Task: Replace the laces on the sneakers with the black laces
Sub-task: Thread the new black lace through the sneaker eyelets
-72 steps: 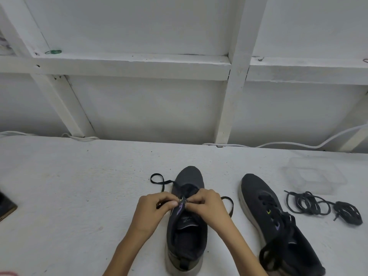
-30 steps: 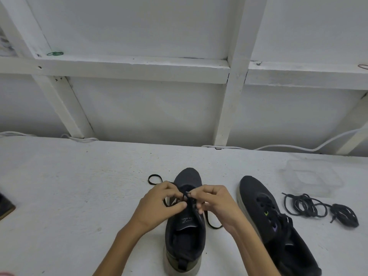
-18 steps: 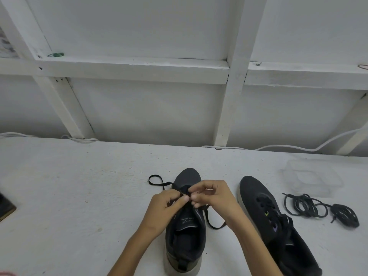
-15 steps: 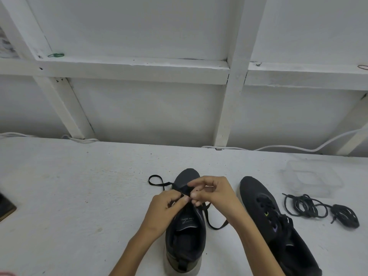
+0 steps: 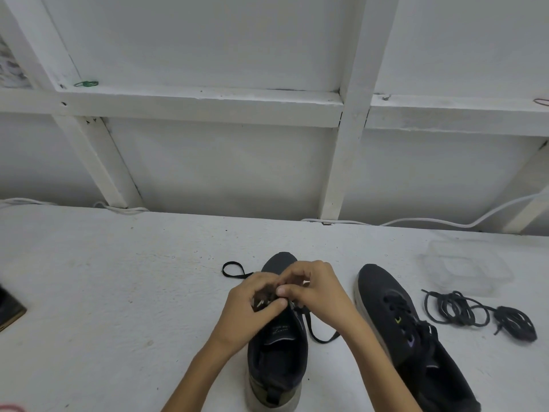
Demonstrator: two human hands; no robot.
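A dark sneaker (image 5: 279,361) stands in front of me, toe pointing away. A flat black lace (image 5: 312,328) runs through its front eyelets; one loop lies left of the toe, the other trails to the right. My left hand (image 5: 249,310) and my right hand (image 5: 318,289) meet over the eyelets, fingers curled, pinching the lace there. The pinch point itself is hidden by the fingers. A second dark sneaker (image 5: 407,331), laced, lies to the right.
A bundle of dark round laces (image 5: 475,310) lies right of the second sneaker. Behind it sits a clear plastic container (image 5: 466,266). White cables run along the table's far edge below a white framed wall. A dark object (image 5: 7,307) pokes in at the left edge.
My hands stayed over the front eyelets and closed in together. The lace's right tail went from a loop beside the shoe to a shorter trailing strand; the left loop shifted slightly.
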